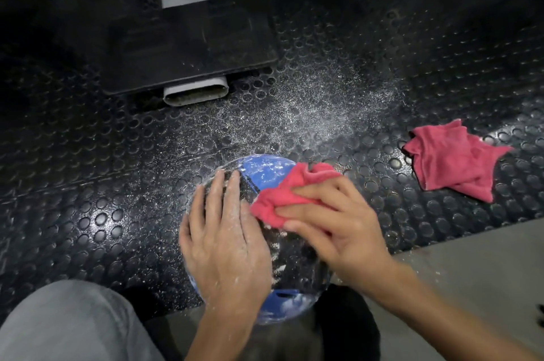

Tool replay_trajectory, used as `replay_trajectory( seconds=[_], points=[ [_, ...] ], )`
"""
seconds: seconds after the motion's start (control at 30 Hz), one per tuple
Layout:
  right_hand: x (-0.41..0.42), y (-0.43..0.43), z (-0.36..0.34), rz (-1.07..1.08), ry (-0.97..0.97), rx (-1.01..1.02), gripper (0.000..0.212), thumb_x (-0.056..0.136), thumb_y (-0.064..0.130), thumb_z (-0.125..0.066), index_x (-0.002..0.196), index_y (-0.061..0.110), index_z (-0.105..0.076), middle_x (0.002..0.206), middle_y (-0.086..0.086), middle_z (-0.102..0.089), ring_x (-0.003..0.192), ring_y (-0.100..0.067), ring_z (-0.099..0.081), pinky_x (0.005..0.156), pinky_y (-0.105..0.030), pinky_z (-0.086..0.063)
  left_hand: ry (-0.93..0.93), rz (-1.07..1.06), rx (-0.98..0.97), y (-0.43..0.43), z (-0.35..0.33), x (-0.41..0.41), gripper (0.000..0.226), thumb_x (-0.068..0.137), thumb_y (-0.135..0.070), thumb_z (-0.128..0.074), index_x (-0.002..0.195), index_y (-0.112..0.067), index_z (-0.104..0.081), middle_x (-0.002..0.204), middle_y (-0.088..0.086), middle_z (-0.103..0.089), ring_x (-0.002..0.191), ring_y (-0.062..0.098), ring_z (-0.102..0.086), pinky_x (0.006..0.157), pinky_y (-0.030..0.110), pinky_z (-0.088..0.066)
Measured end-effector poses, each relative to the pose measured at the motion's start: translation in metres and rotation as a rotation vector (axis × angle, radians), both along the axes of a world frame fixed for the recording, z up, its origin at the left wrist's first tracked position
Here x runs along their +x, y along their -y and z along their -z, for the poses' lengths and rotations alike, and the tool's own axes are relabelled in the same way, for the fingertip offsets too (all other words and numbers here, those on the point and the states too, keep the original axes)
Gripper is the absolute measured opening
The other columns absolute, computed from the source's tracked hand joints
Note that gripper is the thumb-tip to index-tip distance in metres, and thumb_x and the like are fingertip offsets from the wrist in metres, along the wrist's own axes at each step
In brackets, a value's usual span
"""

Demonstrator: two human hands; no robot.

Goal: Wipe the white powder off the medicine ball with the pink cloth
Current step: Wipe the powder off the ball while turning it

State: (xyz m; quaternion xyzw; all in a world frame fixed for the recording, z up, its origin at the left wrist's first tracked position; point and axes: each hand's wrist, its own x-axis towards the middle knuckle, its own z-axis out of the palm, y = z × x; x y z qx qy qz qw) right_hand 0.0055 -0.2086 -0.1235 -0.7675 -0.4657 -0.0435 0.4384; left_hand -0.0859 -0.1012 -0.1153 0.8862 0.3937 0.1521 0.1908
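Observation:
A blue and black medicine ball [265,172] streaked with white powder sits on the studded black floor mat, low in the middle of the view. My left hand [225,240], dusted with powder, lies flat with straight fingers on the ball's left side. My right hand [332,219] holds a bunched pink cloth [279,199] against the top of the ball, fingers curled over it. Both hands hide much of the ball's upper surface.
A second pink cloth [453,160] lies crumpled on the mat to the right. White powder [309,107] is scattered over the mat beyond the ball. A black plate with a grey metal foot [195,93] stands behind. My grey-trousered knee [67,325] is at bottom left.

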Motion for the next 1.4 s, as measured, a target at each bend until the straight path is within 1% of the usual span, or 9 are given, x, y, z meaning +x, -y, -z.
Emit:
replay_trajectory(
  seconds=[0.13, 0.23, 0.43, 0.63, 0.77, 0.87, 1.07, 1.3, 1.4],
  points=[
    [0.026, 0.014, 0.033, 0.328, -0.636, 0.086, 0.013, 0.088, 0.029, -0.058, 0.081, 0.029, -0.069, 0.084, 0.018, -0.066, 0.082, 0.001, -0.058, 0.078, -0.016, -0.042, -0.011, 0.031, -0.053, -0.002, -0.002, 0.000, 0.059, 0.084, -0.048, -0.007, 0.138, -0.037, -0.031, 0.145, -0.022, -0.027, 0.138, 0.004, -0.018, 0.108, 0.026, 0.000],
    [0.022, 0.022, 0.056, 0.467, -1.083, 0.022, 0.021, 0.090, 0.019, -0.056, 0.073, 0.022, -0.068, 0.067, 0.014, -0.066, 0.073, -0.010, -0.058, 0.057, -0.010, -0.044, 0.063, 0.064, -0.084, -0.006, -0.007, 0.000, 0.059, 0.084, -0.050, -0.014, 0.134, -0.036, -0.043, 0.139, -0.025, -0.033, 0.131, -0.003, -0.021, 0.111, 0.029, -0.007],
    [0.006, 0.015, 0.022, 0.295, -0.642, 0.194, 0.011, 0.084, 0.031, -0.059, 0.086, 0.034, -0.069, 0.089, 0.015, -0.068, 0.091, 0.001, -0.059, 0.083, -0.011, -0.040, 0.153, 0.103, -0.187, -0.017, -0.011, -0.005, 0.048, 0.082, -0.049, -0.029, 0.124, -0.040, -0.049, 0.132, -0.024, -0.042, 0.130, 0.007, -0.035, 0.110, 0.048, -0.025],
    [0.014, 0.016, 0.070, 0.485, -1.149, -0.027, 0.030, 0.091, 0.025, -0.054, 0.064, 0.020, -0.065, 0.056, 0.016, -0.058, 0.053, 0.003, -0.047, 0.056, -0.020, -0.038, 0.211, 0.112, -0.207, -0.021, -0.011, -0.009, 0.044, 0.082, -0.050, -0.030, 0.121, -0.043, -0.048, 0.127, -0.036, -0.037, 0.129, 0.004, -0.035, 0.111, 0.046, -0.025],
    [0.015, 0.011, 0.038, 0.317, -0.958, 0.121, 0.015, 0.088, 0.026, -0.058, 0.082, 0.031, -0.070, 0.082, 0.025, -0.066, 0.081, 0.012, -0.059, 0.073, -0.009, -0.044, 0.235, 0.080, -0.223, -0.023, -0.009, -0.013, 0.045, 0.082, -0.046, -0.031, 0.121, -0.038, -0.050, 0.128, -0.024, -0.045, 0.128, 0.008, -0.039, 0.109, 0.050, -0.027],
    [0.012, 0.010, 0.031, 0.282, -0.820, 0.152, 0.013, 0.085, 0.028, -0.059, 0.089, 0.034, -0.070, 0.090, 0.019, -0.068, 0.090, 0.002, -0.061, 0.082, -0.011, -0.044, 0.296, 0.063, -0.244, -0.026, -0.004, -0.021, 0.041, 0.083, -0.040, -0.035, 0.120, -0.035, -0.052, 0.128, -0.021, -0.048, 0.128, 0.013, -0.043, 0.107, 0.052, -0.030],
    [0.000, 0.010, 0.069, 0.492, -1.286, -0.052, 0.026, 0.091, 0.026, -0.053, 0.075, 0.015, -0.070, 0.069, 0.004, -0.068, 0.071, -0.015, -0.058, 0.056, -0.014, -0.045, 0.386, 0.026, -0.304, -0.032, 0.002, -0.035, 0.040, 0.083, -0.038, -0.036, 0.118, -0.036, -0.055, 0.128, -0.027, -0.049, 0.129, 0.010, -0.042, 0.108, 0.051, -0.030],
    [0.002, -0.002, 0.017, 0.194, -0.691, 0.123, 0.015, 0.083, 0.036, -0.060, 0.094, 0.032, -0.070, 0.094, 0.016, -0.069, 0.096, -0.001, -0.060, 0.085, -0.010, -0.040, 0.398, -0.036, -0.298, -0.032, 0.006, -0.037, 0.040, 0.083, -0.037, -0.036, 0.119, -0.033, -0.054, 0.129, -0.022, -0.049, 0.129, 0.012, -0.042, 0.109, 0.050, -0.029],
    [0.002, 0.003, 0.043, 0.406, -1.054, 0.113, 0.016, 0.088, 0.028, -0.056, 0.087, 0.024, -0.072, 0.082, 0.008, -0.069, 0.074, 0.004, -0.061, 0.069, -0.014, -0.045, 0.372, -0.038, -0.294, -0.031, 0.005, -0.033, 0.041, 0.083, -0.040, -0.034, 0.120, -0.038, -0.053, 0.130, -0.023, -0.048, 0.130, 0.008, -0.040, 0.109, 0.049, -0.028]
  ],
)
